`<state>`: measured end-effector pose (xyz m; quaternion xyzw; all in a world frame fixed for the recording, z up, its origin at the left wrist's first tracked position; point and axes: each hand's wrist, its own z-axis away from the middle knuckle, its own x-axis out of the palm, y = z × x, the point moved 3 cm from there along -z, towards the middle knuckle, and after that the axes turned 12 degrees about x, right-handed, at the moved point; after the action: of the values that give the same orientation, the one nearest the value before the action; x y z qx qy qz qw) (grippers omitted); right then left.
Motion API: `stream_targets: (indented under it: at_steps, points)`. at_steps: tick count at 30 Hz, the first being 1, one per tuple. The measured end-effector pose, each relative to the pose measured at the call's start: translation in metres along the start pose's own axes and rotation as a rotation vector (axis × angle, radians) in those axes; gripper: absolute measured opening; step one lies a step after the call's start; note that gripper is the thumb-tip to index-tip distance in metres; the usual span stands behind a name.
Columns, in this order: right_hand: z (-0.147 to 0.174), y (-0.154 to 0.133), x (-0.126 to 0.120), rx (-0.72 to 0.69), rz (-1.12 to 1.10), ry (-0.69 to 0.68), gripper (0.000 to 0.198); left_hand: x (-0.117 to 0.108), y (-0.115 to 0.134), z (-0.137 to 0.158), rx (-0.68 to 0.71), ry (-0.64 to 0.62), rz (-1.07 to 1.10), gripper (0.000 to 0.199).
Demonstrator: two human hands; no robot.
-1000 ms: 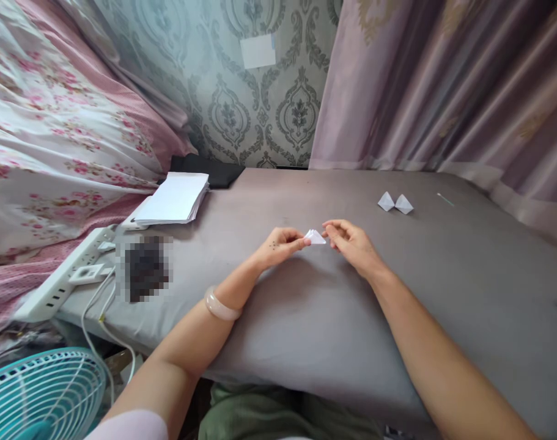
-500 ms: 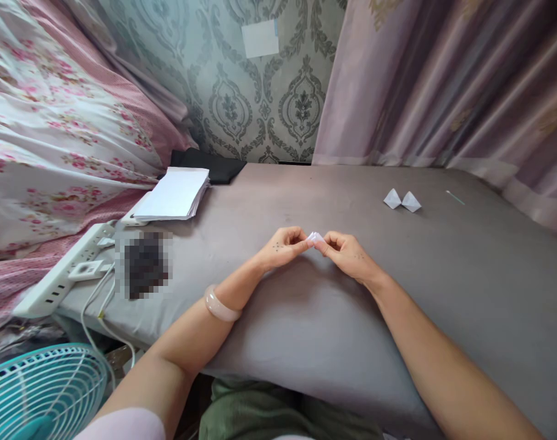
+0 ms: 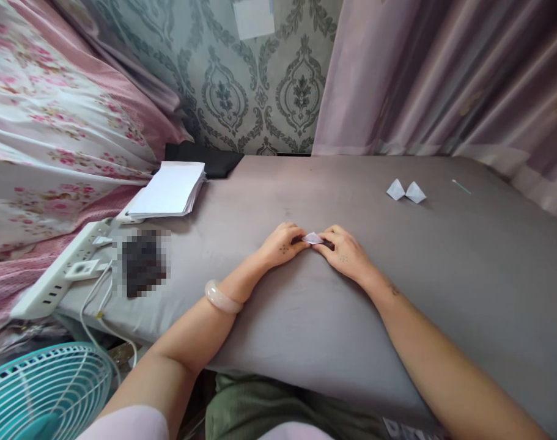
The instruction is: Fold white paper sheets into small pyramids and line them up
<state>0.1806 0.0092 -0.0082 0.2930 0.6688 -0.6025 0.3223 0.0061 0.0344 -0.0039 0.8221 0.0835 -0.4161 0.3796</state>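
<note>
Left hand (image 3: 285,245) and right hand (image 3: 345,252), each pinching one side of a small folded white paper (image 3: 312,238), held between them over the grey cloth (image 3: 278,318); two folded paper pieces (image 3: 396,190) (close side by side) lie beyond, rightward.

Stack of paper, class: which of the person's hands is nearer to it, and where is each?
Left. The left hand is in front and to the right of the stack; the right hand is farther right, past the small folded paper both hold.
</note>
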Motion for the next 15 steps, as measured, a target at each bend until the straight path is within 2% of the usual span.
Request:
stream_targets:
  at_steps: [3, 6, 10, 15]
  points:
    - [0.002, -0.001, -0.001, -0.002, 0.037, -0.007, 0.026, 0.001, -0.001, 0.002, -0.032, -0.021, -0.013, 0.025]
    - [0.003, -0.004, -0.004, -0.006, 0.036, -0.020, 0.026, -0.001, 0.001, 0.002, -0.040, 0.010, 0.019, 0.030]
    - [0.003, -0.008, -0.009, -0.016, 0.016, 0.007, 0.029, -0.004, 0.005, 0.001, -0.021, 0.097, 0.053, 0.027]
    - [0.003, -0.011, -0.009, -0.034, -0.023, 0.058, 0.020, -0.003, 0.008, -0.002, 0.016, 0.130, 0.070, 0.020]
